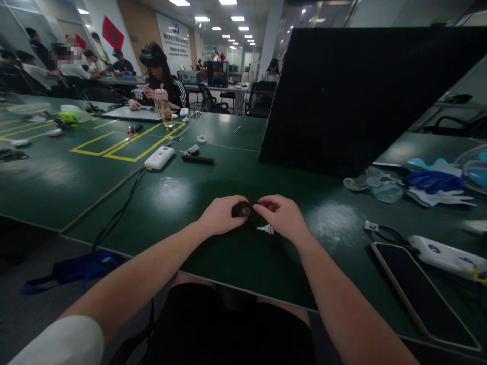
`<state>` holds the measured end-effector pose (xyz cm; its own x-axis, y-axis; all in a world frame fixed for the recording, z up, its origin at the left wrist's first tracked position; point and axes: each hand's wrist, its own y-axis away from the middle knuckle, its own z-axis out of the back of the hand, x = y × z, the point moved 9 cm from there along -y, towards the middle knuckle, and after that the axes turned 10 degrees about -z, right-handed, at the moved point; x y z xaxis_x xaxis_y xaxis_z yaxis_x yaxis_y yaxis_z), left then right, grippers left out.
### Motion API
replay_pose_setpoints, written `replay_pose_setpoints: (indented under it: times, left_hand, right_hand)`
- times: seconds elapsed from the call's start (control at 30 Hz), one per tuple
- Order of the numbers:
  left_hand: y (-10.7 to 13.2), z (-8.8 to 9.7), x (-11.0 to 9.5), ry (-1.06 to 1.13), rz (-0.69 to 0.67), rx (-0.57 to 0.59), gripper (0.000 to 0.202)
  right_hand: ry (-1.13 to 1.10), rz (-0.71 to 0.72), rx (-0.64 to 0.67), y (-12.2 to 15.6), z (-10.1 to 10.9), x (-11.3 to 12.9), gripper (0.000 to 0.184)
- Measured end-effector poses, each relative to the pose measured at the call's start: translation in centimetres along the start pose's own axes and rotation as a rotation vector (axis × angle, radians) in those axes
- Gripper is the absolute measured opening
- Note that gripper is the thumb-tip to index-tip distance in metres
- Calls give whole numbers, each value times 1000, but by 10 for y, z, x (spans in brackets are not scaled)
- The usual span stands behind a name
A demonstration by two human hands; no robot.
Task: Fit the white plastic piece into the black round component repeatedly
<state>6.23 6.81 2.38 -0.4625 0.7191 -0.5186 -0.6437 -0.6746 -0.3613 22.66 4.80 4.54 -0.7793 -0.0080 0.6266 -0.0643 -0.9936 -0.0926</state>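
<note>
My left hand [220,215] is closed around a small dark cylindrical object [246,211], its round end with a lighter ring facing me. Just to the right, my right hand [282,215] has thumb and fingers drawn together close to that object. Whatever may be between those fingertips is too dark and small to make out. On the green table below my right hand lies a small white piece with a narrow tip [266,229], pointing left.
A large black panel [335,101] stands tilted at the back right. Gloves [433,180], a phone [422,289] and a white power bank [445,253] lie to the right. Another white power bank [160,157] and a black bar [198,159] lie ahead. A person [162,81] sits across the table.
</note>
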Motion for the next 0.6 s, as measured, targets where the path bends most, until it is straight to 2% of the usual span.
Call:
replay_pose_setpoints:
  times: [0.1,0.2,0.33,0.47,0.6]
  left_hand:
    - [0,4,8,-47,26,-30,39]
    - [1,7,14,-68,66,-50,40]
    - [1,11,12,-111,82,-60,40]
    - [2,9,9,-100,82,-39,40]
    - [5,4,14,-28,118,-25,42]
  right_hand:
    - [56,119,48,6,11,8,30]
    - [222,194,194,12,-4,11,27]
    - [388,167,306,11,-27,4,24]
    - [355,128,202,7,-20,4,27]
    - [50,124,12,8,1,11,29]
